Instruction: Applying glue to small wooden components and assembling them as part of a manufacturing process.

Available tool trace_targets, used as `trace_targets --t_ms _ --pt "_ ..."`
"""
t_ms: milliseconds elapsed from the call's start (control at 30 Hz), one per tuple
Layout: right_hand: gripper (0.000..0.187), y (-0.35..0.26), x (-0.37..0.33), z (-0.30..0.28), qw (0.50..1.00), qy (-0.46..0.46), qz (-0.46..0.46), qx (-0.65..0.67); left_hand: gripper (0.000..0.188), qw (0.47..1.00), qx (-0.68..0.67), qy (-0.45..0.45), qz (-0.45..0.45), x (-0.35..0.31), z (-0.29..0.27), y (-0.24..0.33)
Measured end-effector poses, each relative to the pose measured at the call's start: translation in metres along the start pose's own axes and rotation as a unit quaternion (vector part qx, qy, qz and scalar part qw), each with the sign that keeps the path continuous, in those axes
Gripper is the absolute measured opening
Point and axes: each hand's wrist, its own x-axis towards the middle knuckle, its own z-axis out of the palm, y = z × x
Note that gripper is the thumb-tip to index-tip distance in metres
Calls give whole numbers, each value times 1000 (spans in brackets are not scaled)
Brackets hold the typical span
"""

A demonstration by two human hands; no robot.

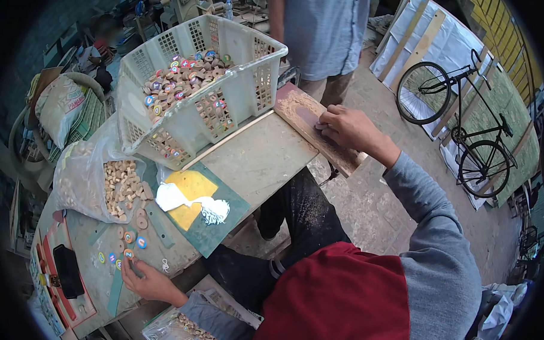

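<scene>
At the table's right end, my right hand (344, 130) pinches a small round disc (321, 126), partly hidden by the fingers. It is down against a long wooden board (297, 112) with a dull purple strip, strewn with sawdust. My left hand (149, 282) rests low over the table's near left side, thumb and fingers apart. Its fingertips are at an orange-rimmed disc (128, 253). Around it lie several more coloured discs, among them a blue one (141, 242) and a yellow-green one (101, 257). Plain wooden discs (142, 219) lie just beyond.
A pale plastic crate (204, 112) full of discs stands on the table (254, 164). Left of it are an open plastic bag (84, 182) of wooden pieces and a black tray (67, 272). White string (213, 211) lies on green sheeting. Another person (327, 36) stands beyond the board.
</scene>
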Motion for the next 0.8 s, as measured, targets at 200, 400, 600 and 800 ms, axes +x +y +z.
trace_targets --t_ms 200,400,600,800 --pt "20 5 0 -10 1000 -3 15 25 27 1000 -4 2 3 2 0 2" --pt "24 3 3 2 998 -44 13 31 29 1000 0 6 16 2 0 1" --pt "21 0 -22 -2 998 -45 -8 50 30 1000 3 17 3 -1 -2 2" --pt "17 26 46 35 995 -48 -82 -28 28 1000 12 10 -15 3 -4 6"
